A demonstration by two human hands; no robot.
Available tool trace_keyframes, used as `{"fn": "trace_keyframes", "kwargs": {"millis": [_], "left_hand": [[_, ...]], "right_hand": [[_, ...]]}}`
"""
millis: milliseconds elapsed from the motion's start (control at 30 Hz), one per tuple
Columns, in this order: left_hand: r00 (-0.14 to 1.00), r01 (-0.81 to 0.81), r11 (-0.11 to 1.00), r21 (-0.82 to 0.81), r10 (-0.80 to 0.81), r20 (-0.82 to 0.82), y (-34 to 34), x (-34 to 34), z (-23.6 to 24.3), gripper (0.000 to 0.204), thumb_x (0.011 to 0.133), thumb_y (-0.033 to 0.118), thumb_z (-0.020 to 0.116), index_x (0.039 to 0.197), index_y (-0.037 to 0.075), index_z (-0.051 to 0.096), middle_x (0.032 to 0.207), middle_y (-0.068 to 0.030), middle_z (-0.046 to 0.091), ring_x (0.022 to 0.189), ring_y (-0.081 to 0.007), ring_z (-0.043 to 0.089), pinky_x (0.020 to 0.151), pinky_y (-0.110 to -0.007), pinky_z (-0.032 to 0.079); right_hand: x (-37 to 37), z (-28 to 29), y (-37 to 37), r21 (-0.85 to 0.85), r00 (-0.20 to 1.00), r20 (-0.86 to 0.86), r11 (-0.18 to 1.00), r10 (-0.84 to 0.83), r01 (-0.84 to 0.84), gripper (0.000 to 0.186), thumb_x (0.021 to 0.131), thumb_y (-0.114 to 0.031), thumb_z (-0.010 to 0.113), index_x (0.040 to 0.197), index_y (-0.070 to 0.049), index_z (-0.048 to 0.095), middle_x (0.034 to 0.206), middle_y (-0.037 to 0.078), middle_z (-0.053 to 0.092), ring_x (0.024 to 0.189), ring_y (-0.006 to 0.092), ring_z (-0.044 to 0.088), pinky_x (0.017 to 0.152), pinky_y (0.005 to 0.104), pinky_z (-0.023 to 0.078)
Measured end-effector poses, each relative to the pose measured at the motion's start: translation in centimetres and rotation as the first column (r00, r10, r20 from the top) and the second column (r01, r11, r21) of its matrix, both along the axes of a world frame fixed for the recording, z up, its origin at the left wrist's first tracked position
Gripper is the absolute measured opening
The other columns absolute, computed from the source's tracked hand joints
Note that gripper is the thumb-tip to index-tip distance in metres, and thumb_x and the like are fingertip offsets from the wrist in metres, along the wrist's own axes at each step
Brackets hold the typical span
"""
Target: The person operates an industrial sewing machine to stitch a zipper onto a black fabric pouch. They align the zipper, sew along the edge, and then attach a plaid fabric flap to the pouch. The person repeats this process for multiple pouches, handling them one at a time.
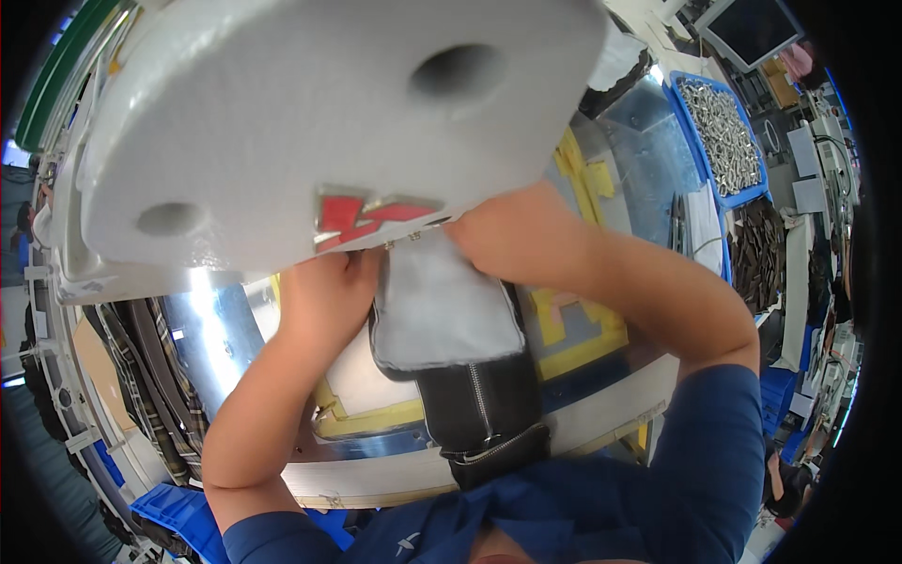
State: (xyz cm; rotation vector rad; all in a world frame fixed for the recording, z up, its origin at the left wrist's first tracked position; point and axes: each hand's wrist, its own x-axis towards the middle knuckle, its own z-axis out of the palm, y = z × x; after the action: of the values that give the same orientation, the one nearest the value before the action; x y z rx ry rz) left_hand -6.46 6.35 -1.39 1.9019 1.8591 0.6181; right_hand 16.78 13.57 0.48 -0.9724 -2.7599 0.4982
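Observation:
The white head of a sewing machine [282,122] fills the upper middle and covers what lies beneath it. Below it lies a black bag piece [479,399] with its grey lining [451,310] facing up and a metal zipper running down its near part. On the piece's left edge is my left hand [329,291], thumb bent against it, other fingers mostly hidden by the machine. At the upper right of the lining my right hand [503,235] is curled closed on the piece, its fingertips out of sight. The near end of the piece hangs over the table edge towards me.
Yellow tape [587,348] marks the metal worktable [221,329]. A blue tray [683,108] of small metal parts stands at the right, by dark strips [756,249] and tweezers [678,221]. Dark and plaid fabric pieces [150,376] hang at the left, above a blue crate [178,512].

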Motion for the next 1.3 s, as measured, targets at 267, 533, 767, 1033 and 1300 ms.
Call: {"fn": "trace_keyframes", "kwargs": {"millis": [267,533,767,1033,1300], "left_hand": [[0.984,0.138,0.986,0.096,-0.125,-0.129,1.2,-1.1,-1.7,0.022,0.086,0.008,0.078,0.108,0.006,0.079,0.097,-0.0134,0.078,0.085,-0.0326,0.074,0.075,-0.040,0.058],[0.928,0.317,0.911,0.264,-0.241,-0.284,2.7,-2.0,-2.5,0.020,0.083,0.006,0.082,0.102,0.005,0.081,0.093,-0.0121,0.079,0.081,-0.0332,0.075,0.074,-0.040,0.058],[0.967,0.215,0.954,0.211,-0.178,-0.182,2.6,-1.3,-1.6,0.021,0.086,0.012,0.088,0.102,0.001,0.080,0.093,-0.0131,0.080,0.083,-0.0279,0.077,0.075,-0.038,0.059],[0.967,0.251,0.922,0.297,-0.227,-0.112,3.4,-2.2,-2.6,0.020,0.086,0.009,0.088,0.102,0.000,0.080,0.095,-0.0108,0.082,0.087,-0.0230,0.077,0.078,-0.036,0.060],[0.954,0.298,0.906,0.301,-0.268,-0.136,3.2,-1.4,-1.9,0.021,0.086,0.010,0.088,0.103,0.001,0.080,0.095,-0.0120,0.081,0.084,-0.0265,0.077,0.077,-0.037,0.060]], "right_hand": [[0.2,-2.5,1.3,0.011,0.974,-0.184,0.990,-0.134,0.139,0.029,0.097,-0.025,0.067,0.086,0.002,0.072,0.085,0.022,0.074,0.086,0.0441,0.072,0.078,0.0537,0.057],[0.0,-0.7,2.6,-0.149,0.982,-0.099,0.978,-0.159,0.143,0.026,0.092,-0.023,0.069,0.087,0.002,0.077,0.088,0.022,0.075,0.089,0.0445,0.073,0.080,0.0519,0.059],[-0.2,-1.3,3.1,-0.202,0.978,-0.101,0.967,-0.181,0.158,0.021,0.086,-0.019,0.070,0.089,0.000,0.079,0.090,0.021,0.077,0.090,0.0430,0.075,0.076,0.0519,0.061],[-0.4,-0.8,2.9,-0.241,0.979,-0.055,0.954,-0.197,0.179,0.027,0.091,-0.024,0.070,0.088,0.002,0.076,0.090,0.023,0.075,0.097,0.0447,0.072,0.084,0.0536,0.057],[-0.5,-0.7,3.1,-0.238,0.982,-0.041,0.956,-0.187,0.172,0.022,0.087,-0.020,0.070,0.090,0.000,0.079,0.091,0.021,0.077,0.091,0.0428,0.075,0.077,0.0531,0.061]]}}
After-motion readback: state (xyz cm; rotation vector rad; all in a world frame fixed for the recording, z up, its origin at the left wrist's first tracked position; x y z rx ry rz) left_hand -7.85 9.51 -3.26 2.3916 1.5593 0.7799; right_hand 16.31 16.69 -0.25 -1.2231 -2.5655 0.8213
